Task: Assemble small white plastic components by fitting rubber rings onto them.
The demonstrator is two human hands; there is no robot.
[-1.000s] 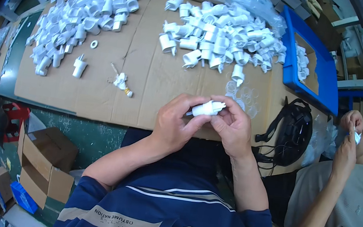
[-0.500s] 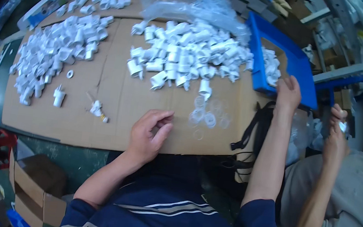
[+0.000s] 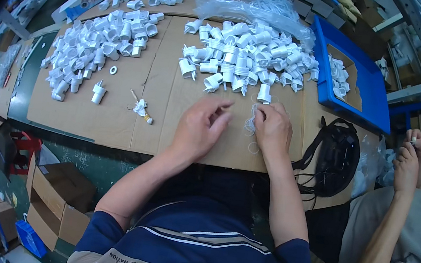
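My left hand (image 3: pixel 201 127) hovers above the cardboard, thumb and fingers apart, with nothing seen between them. My right hand (image 3: pixel 274 131) is closed, its bent fingertips beside the thin clear rings (image 3: pixel 249 126); whatever it holds is hidden. Just beyond its fingers stands a single white plastic fitting (image 3: pixel 265 93). A large pile of such white fittings (image 3: pixel 242 55) lies farther away, and a second pile (image 3: pixel 102 41) spreads to the left. Between the left pile and my left hand are one separate fitting (image 3: pixel 98 93), a small white ring (image 3: pixel 113 70) and a small white piece with a yellowish end (image 3: pixel 142 110).
A blue bin (image 3: pixel 357 79) with white parts in a carton stands at the right. Near it lies a black strapped item (image 3: pixel 337 157) with cords. Clear plastic bags (image 3: pixel 255 3) rest behind the pile. At the right edge a co-worker's hands (image 3: pixel 410 159) hold something small.
My right hand has come back from the blue bin's edge to the clear rings. My left hand has moved slightly forward. The whole view has shifted.
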